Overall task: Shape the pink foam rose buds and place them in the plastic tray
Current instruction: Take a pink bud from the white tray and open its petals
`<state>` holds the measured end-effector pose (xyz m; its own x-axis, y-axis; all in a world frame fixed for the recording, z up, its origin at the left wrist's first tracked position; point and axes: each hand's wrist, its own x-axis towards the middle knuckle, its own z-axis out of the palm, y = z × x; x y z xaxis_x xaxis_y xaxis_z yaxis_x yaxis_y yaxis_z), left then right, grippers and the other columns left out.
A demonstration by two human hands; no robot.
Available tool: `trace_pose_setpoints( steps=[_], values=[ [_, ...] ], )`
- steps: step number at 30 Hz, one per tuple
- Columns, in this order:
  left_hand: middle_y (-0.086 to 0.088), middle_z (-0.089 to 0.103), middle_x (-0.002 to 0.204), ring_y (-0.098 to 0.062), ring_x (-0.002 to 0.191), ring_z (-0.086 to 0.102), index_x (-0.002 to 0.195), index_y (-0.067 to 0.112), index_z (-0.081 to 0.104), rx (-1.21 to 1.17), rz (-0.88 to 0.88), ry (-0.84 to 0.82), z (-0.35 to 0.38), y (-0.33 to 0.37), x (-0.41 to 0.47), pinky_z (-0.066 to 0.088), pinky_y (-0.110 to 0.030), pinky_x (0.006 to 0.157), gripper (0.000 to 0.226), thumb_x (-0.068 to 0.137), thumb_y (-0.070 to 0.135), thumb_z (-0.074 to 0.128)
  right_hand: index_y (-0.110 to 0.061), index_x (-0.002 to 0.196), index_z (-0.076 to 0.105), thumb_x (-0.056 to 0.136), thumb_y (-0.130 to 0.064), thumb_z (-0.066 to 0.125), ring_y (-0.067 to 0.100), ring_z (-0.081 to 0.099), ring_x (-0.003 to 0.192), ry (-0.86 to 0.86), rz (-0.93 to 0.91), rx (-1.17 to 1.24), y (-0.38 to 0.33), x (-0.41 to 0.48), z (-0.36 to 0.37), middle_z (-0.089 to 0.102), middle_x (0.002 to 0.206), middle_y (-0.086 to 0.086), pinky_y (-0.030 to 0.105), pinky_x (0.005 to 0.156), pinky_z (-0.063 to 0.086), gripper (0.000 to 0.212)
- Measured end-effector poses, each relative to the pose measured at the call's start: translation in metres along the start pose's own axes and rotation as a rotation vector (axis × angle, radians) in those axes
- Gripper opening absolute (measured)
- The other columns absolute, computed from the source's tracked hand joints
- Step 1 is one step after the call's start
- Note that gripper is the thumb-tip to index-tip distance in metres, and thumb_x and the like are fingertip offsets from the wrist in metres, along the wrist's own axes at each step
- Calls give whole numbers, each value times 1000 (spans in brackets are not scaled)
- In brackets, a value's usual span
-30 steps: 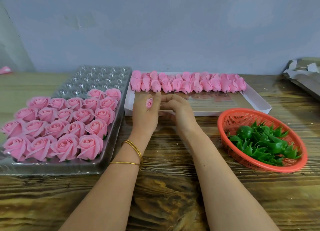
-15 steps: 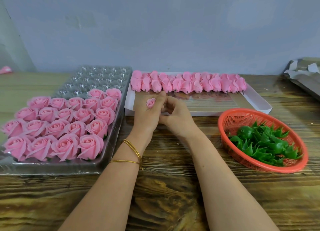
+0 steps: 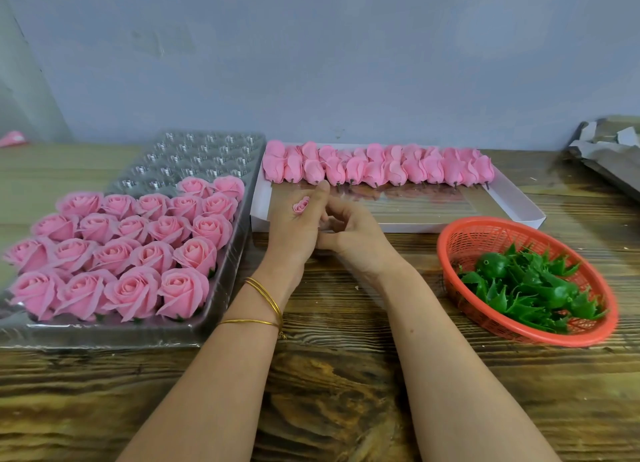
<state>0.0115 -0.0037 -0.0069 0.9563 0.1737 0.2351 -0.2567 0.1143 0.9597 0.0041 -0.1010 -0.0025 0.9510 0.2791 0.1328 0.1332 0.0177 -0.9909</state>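
My left hand (image 3: 294, 233) holds a small pink foam rose bud (image 3: 300, 205); only the bud's top peeks out above the fingers. My right hand (image 3: 353, 233) is pressed against the left one, its fingers curled in at the bud's hidden lower part. Both hands hover over the near edge of a white box (image 3: 512, 202) holding a row of unshaped pink buds (image 3: 377, 165). On the left, the clear plastic tray (image 3: 207, 150) carries several rows of opened pink roses (image 3: 138, 247), with bare cups at its far end.
An orange basket (image 3: 457, 233) of green plastic calyxes (image 3: 526, 285) sits at the right on the wooden table (image 3: 329, 375). Grey paper scraps (image 3: 609, 146) lie at the far right. A wall stands behind the table.
My right hand's fingers moved in closer against the left hand and curled around the bud's base. The bud and left hand stayed almost in place.
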Motion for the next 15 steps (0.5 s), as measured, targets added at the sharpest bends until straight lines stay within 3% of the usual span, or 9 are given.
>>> trace_pose_setpoints(
  steps=[2, 4, 5, 6, 10, 15],
  values=[
    [0, 59, 57, -8, 60, 58, 61, 21, 65, -9, -14, -5, 0, 0, 0, 53, -29, 64, 38, 95, 37, 57, -1, 105, 64, 72, 20, 66, 16, 61, 80, 25, 4, -24, 1, 1, 0, 65, 83, 3, 34, 80, 52, 40],
    [-23, 62, 77, -23, 73, 60, 79, 0, 64, -8, -2, 2, 0, 3, 0, 54, -49, 79, 43, 95, 40, 56, 8, 108, 58, 71, 20, 69, 12, 60, 75, 65, 6, -48, 2, 2, 0, 63, 84, 5, 27, 73, 53, 40],
    [-27, 60, 80, -25, 74, 59, 83, -7, 60, 1, 3, 3, 0, 3, 0, 52, -52, 80, 48, 96, 39, 55, 11, 108, 56, 72, 19, 69, 13, 60, 75, 80, 2, -53, 3, 3, 1, 62, 84, 7, 28, 72, 53, 40],
    [-24, 58, 77, -25, 73, 58, 81, -7, 60, 5, 10, 2, 1, 3, -1, 52, -50, 77, 47, 96, 38, 54, 12, 108, 55, 72, 19, 69, 16, 60, 78, 89, -4, -51, 3, 4, 1, 62, 86, 10, 33, 74, 54, 39],
    [9, 60, 56, -4, 59, 61, 59, 26, 67, -17, 22, -48, 1, 4, -1, 49, -19, 57, 38, 95, 33, 58, 10, 107, 57, 76, 19, 66, 31, 60, 88, 78, 6, 22, 1, 2, 0, 63, 90, 20, 60, 91, 49, 34],
    [8, 54, 54, -4, 55, 55, 63, 15, 57, -39, 32, -38, -2, 1, 2, 46, -17, 55, 30, 89, 26, 67, 12, 116, 58, 83, 18, 60, 36, 60, 98, 37, 12, 62, -1, -1, -2, 63, 106, 36, 63, 104, 40, 34]
  ],
)
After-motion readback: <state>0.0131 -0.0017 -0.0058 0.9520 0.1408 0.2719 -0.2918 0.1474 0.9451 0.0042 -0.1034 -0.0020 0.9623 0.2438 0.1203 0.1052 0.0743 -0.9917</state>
